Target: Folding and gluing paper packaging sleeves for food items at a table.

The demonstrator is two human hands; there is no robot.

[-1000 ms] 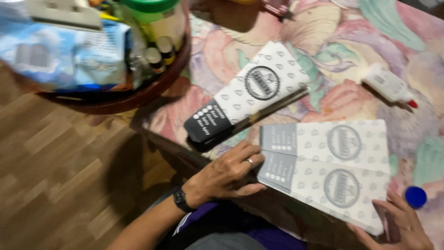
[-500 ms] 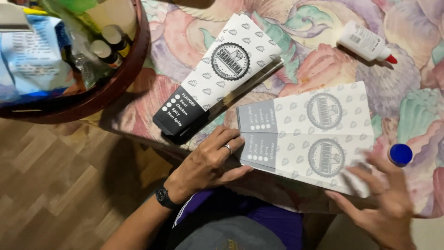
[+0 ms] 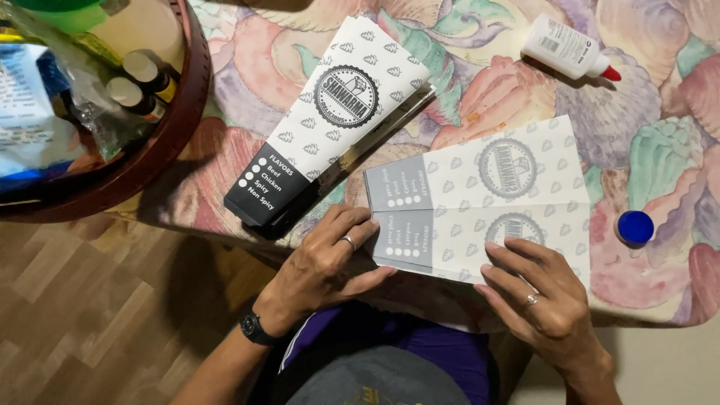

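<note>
From the head camera, a round dark-brown wooden tray (image 3: 187,112) sits at the upper left, its edge over the worktop (image 3: 660,187), which is covered in a pastel shell-patterned cloth. The tray holds two small dark bottles with tan caps (image 3: 139,82), crumpled clear plastic wrap (image 3: 97,116), a blue-and-white printed packet (image 3: 30,112) and part of a green-lidded pale container (image 3: 112,19) cut off by the top edge. A flat white paper sleeve with a grey leaf pattern and round emblem (image 3: 487,202) lies unfolded at the worktop's near edge. The left hand (image 3: 330,262), ringed and with a black wristwatch, presses its fingers flat on the sleeve's grey end panel, thumb beneath the edge. The right hand (image 3: 544,296) rests with fingers spread on the sleeve's lower part, covering some of it. A stack of folded white-and-black sleeves (image 3: 322,127) lies just beside, slanted. A white glue bottle with a red tip (image 3: 566,49) and a blue round cap (image 3: 635,226) lie well apart. The person's lap hides the floor below
</note>
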